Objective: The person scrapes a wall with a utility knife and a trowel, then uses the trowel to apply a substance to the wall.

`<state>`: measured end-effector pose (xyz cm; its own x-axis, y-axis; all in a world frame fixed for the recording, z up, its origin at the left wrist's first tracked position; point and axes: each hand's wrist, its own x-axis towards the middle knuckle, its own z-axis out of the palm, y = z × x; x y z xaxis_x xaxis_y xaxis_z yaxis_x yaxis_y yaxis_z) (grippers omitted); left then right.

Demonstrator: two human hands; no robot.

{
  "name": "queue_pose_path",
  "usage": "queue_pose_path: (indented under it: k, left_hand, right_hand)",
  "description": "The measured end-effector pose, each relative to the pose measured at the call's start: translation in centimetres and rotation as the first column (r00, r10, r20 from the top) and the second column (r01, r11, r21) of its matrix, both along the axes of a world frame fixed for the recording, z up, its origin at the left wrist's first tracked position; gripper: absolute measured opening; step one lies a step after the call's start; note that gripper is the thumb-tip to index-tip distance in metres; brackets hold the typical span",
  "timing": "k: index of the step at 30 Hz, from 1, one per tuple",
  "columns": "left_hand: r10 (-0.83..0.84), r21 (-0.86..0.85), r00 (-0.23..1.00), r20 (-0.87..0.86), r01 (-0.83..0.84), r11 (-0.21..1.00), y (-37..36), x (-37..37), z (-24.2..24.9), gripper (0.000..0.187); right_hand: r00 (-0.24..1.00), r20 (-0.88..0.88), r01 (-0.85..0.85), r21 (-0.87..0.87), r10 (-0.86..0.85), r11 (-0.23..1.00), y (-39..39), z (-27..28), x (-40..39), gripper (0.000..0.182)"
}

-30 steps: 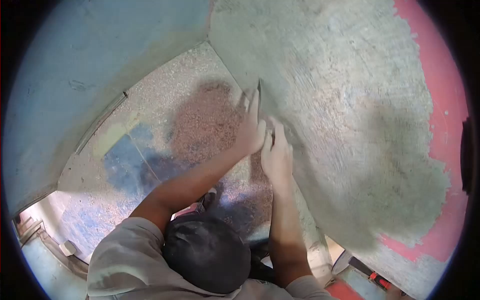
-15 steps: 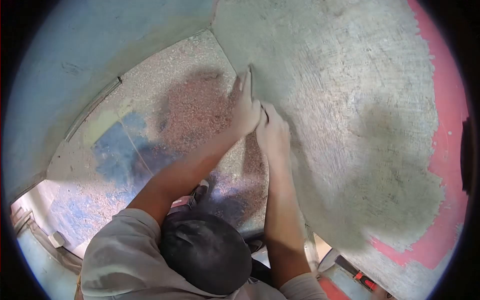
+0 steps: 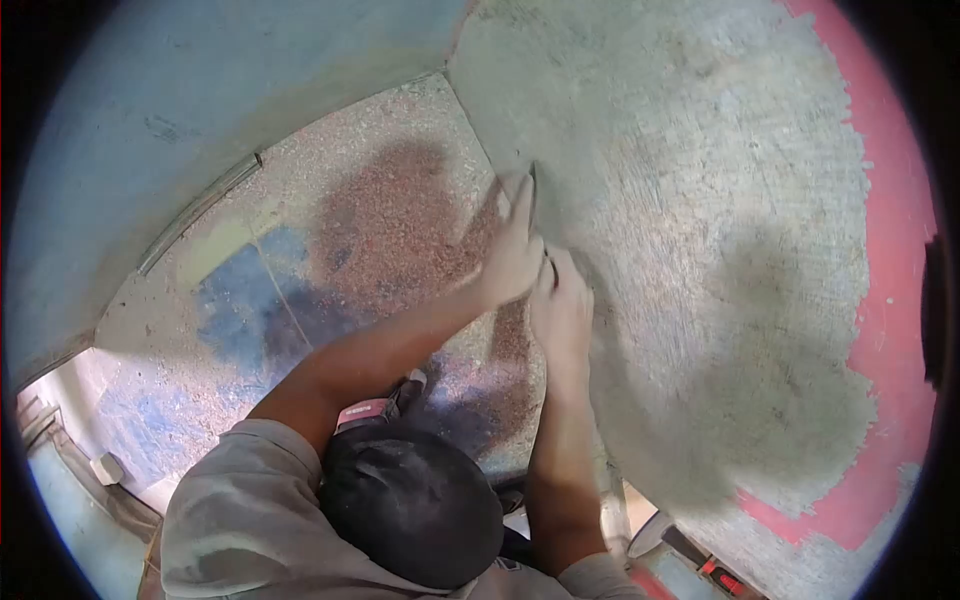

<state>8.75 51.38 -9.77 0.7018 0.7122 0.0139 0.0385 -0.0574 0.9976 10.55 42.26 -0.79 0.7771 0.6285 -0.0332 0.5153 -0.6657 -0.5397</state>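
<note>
My left hand (image 3: 514, 262) and my right hand (image 3: 562, 305) are close together at the foot of the scraped wall (image 3: 690, 190). Both are closed around a scraper (image 3: 534, 185), whose thin dark blade shows edge-on against the wall. The left fingers stretch along the blade, and the right hand grips lower down, where the handle is mostly hidden by the fingers. Fine scratch marks cover the grey-white wall surface beside them.
Reddish flakes and dust (image 3: 385, 220) lie over the floor, with blue patches (image 3: 250, 300) nearby. Pink paint (image 3: 895, 330) edges the wall at right. A red-and-black-handled tool (image 3: 722, 576) lies at lower right. A blue-grey wall (image 3: 250, 70) rises at left.
Both hands and the scraper have moved down and slightly right along the foot of the wall. The view has also shifted a little.
</note>
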Motion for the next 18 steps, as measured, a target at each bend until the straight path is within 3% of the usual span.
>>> queue_pose_path:
  k: [6,8,9,11,12,14,16,18]
  left_hand:
    - [0.05,-0.068,0.996,0.075,-0.045,0.997,0.2,1.1,-1.3,0.083]
    - [-0.098,-0.28,0.995,-0.028,0.086,0.956,1.3,0.1,1.4,0.084]
    - [-0.054,-0.089,0.998,-0.017,0.053,0.995,0.3,-0.4,1.0,0.084]
    - [0.03,0.288,0.999,0.04,-0.04,0.957,-1.5,0.0,-0.8,0.085]
    - [-0.014,0.06,0.997,0.076,0.01,0.998,-0.9,-0.2,0.0,0.084]
    - [-0.019,-0.111,0.993,0.119,0.032,0.993,0.1,0.1,0.5,0.085]
    - [0.008,-0.126,0.991,0.134,0.009,0.992,0.5,0.4,0.3,0.086]
    - [-0.004,-0.008,0.997,0.081,0.005,1.0,-0.6,-0.1,0.4,0.086]
  right_hand:
    - [0.999,-0.031,0.014,-0.187,-0.02,0.982,2.1,0.9,1.2,0.03]
    - [0.998,-0.058,0.025,-0.115,-0.031,0.993,0.7,1.2,0.7,0.03]
    - [0.997,-0.073,0.031,-0.072,-0.036,0.997,0.2,1.2,0.3,0.03]
    - [1.0,-0.018,0.021,-0.015,-0.021,1.0,0.1,0.6,-0.2,0.03]
    - [1.0,0.005,0.021,-0.002,-0.021,1.0,-0.6,0.4,-0.4,0.03]
    - [1.0,-0.009,0.011,-0.047,-0.012,0.999,0.2,0.3,0.7,0.029]
    - [0.999,-0.003,-0.039,-0.026,0.039,0.999,0.5,0.2,1.3,0.028]
    - [1.0,-0.025,0.002,-0.02,-0.002,1.0,-0.6,0.5,0.1,0.028]
